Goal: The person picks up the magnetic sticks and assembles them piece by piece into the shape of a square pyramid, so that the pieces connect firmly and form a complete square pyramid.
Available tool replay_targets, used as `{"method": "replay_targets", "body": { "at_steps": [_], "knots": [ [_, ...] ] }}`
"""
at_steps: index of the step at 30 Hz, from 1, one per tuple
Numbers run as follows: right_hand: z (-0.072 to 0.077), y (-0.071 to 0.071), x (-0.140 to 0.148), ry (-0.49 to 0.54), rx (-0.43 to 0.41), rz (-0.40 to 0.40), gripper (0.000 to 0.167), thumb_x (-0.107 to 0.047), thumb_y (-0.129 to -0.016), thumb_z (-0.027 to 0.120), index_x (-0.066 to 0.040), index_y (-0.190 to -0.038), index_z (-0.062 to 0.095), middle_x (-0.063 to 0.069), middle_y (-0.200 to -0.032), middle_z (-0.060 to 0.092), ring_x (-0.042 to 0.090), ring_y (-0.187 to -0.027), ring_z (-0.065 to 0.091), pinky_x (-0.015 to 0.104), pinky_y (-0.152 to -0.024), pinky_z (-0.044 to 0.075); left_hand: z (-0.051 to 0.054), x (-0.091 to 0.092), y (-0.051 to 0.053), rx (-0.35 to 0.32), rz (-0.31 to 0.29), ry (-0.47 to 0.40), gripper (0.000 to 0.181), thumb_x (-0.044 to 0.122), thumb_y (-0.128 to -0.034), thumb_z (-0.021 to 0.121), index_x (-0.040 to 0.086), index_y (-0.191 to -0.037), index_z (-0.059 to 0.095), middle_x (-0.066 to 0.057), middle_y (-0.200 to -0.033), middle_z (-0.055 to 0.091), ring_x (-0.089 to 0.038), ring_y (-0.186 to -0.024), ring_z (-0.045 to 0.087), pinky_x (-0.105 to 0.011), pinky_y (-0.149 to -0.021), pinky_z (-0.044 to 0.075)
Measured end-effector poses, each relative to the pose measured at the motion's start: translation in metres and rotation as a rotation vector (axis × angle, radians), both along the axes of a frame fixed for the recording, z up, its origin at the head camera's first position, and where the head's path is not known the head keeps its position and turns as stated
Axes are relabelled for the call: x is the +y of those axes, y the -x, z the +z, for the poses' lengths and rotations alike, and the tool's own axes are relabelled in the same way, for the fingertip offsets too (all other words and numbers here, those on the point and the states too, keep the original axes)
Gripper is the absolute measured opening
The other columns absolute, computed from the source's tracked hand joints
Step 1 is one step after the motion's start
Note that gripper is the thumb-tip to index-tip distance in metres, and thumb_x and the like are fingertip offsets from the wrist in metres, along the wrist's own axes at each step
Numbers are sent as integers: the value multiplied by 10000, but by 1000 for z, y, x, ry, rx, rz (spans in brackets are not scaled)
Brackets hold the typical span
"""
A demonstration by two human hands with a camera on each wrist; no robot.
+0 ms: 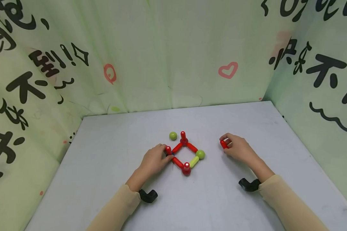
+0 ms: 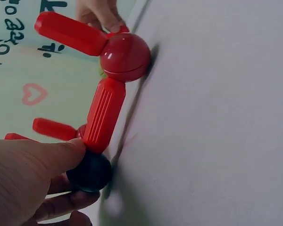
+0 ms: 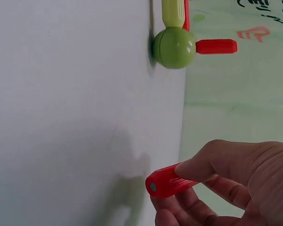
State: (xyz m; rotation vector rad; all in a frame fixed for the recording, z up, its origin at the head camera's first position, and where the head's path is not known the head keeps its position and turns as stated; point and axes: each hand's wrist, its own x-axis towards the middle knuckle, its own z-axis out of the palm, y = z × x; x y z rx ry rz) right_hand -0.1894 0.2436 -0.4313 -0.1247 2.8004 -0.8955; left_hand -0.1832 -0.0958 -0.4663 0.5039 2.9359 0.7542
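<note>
A square of magnetic sticks and balls lies on the white table. Its left corner is a dark blue ball (image 2: pixel 90 172), pinched between the thumb and fingers of my left hand (image 1: pixel 154 159). Red sticks stand up from the blue ball, the back red ball (image 1: pixel 184 141) and the front red ball (image 1: pixel 186 170). No upright stick shows on the green corner ball (image 1: pixel 200 154) at the right; a yellow-green stick (image 1: pixel 194 162) joins it to the front ball. To the right, apart from the square, my right hand (image 1: pixel 239 147) holds a loose red stick (image 3: pixel 167 181) above the table.
Just behind the square sits a loose green ball (image 1: pixel 173 136). Pale green curtains (image 1: pixel 167 57) with black writing enclose the back and both sides of the table (image 1: pixel 115 134). Black curved pieces (image 1: pixel 249 185) stick out at both wrists.
</note>
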Motion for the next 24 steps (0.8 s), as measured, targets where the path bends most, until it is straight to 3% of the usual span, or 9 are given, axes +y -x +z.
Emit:
{"method": "replay_targets", "body": {
  "at_steps": [6, 12, 24],
  "knots": [
    [5, 0, -17, 88, 66, 28, 345, 10, -878, 652, -20, -1216, 595, 210, -1186, 669, 354, -1059, 652, 463, -873, 574, 1, 3, -6, 45, -6, 36, 288, 366, -936, 768, 114, -983, 637, 13, -777, 547, -136, -627, 470, -249, -561, 372],
    [7, 1, -39, 160, 114, 36, 312, 3, -889, 677, -27, -1189, 595, 169, -1183, 672, 314, -1035, 685, 449, -886, 587, 4, 9, -11, -1, -11, 35, 328, 390, -919, 782, 113, -947, 608, 21, -742, 521, -112, -619, 480, -232, -544, 374],
    [10, 2, -68, 222, 237, 50, 295, -5, -916, 718, -61, -1182, 603, 143, -1166, 693, 327, -1060, 674, 480, -968, 565, 6, 18, -24, -10, -63, 66, 382, 453, -883, 804, 153, -858, 569, 48, -669, 508, -86, -549, 455, -227, -522, 365]
  ]
}}
